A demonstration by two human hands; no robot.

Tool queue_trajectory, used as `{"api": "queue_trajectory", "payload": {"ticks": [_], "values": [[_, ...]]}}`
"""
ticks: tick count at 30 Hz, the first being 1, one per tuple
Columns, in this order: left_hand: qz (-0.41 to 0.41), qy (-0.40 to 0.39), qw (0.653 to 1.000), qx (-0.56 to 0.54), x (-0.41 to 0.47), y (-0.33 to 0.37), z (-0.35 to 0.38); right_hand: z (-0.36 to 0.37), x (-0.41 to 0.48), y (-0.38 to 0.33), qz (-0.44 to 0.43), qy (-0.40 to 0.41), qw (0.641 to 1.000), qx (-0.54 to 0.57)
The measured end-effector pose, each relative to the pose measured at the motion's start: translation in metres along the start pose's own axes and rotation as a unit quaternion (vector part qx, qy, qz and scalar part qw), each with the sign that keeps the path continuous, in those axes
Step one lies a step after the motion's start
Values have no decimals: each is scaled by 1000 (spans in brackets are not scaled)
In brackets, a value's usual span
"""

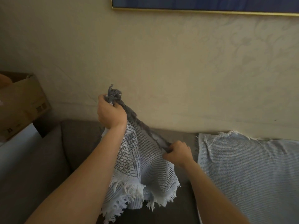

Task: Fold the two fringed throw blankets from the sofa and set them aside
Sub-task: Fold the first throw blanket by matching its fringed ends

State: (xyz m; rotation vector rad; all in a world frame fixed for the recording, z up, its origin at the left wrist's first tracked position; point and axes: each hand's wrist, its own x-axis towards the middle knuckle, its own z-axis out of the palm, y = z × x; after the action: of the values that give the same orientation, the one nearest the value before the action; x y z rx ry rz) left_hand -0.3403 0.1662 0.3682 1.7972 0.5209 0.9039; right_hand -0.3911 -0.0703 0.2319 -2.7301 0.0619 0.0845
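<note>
Two blankets, head view: striped blanket [142, 160] aloft over the sofa [77, 143], pinched along its grey fringe by left hand [111, 113] high, right hand [178, 152] lower. Pale blanket [246, 167] draped over the backrest at right. Cardboard box [22, 102] far left, contents hidden.

Dim beige wall [161, 62], gold-framed picture [202, 5], apparently cardboard box [22, 102].
</note>
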Motion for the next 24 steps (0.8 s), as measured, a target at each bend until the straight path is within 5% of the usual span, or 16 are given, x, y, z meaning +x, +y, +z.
{"api": "queue_trajectory", "payload": {"ticks": [5, 14, 24], "values": [[-9, 4, 1000, 10, 3, -3, 0, 8, -1, 6, -60, -10, 998, 26], [-12, 1, 1000, 29, 1, -10, -1, 5, -6, 9, -101, -6, 990, -93], [-19, 5, 998, 56, -5, -12, -3, 10, -14, 21, -53, -19, 995, 86]]}}
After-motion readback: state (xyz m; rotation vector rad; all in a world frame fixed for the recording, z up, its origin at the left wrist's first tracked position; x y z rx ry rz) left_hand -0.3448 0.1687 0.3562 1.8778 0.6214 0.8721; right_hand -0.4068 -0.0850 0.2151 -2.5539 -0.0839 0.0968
